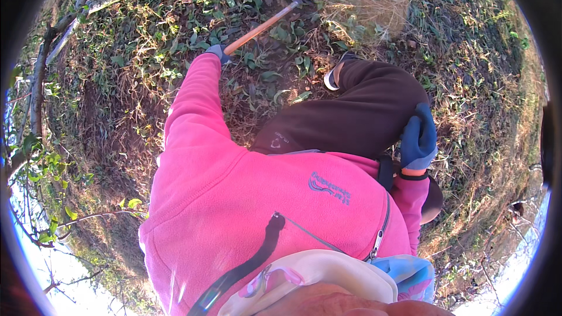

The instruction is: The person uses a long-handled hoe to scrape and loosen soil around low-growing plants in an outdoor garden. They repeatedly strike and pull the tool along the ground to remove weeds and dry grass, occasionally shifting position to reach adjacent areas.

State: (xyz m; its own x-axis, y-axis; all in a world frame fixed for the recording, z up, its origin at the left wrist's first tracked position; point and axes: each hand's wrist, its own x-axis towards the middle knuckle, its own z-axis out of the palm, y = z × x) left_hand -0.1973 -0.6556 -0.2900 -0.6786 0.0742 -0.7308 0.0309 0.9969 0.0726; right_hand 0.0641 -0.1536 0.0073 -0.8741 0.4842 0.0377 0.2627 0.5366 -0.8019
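Note:
My left hand (218, 52), in a blue-grey work glove, is at the end of my outstretched arm and grips the wooden handle (261, 28) of a long-handled tool. The handle slants up and right to a small grey metal head (297, 1) at ground level; its shape is too indistinct to tell. Low green leaves and dry stems surround that end. My right hand (419, 136), in a blue glove, rests by the bent knee of my dark trousers (351, 112) with its fingers curled. No object shows in it.
A shoe (331, 80) shows below the trouser cuff on the weedy ground. Bare branches (39, 79) rise at the left, and a leafy twig (101, 214) reaches toward my pink fleece jacket (246, 202). Dry grass (364, 8) lies ahead. A dark strap (250, 263) crosses my chest.

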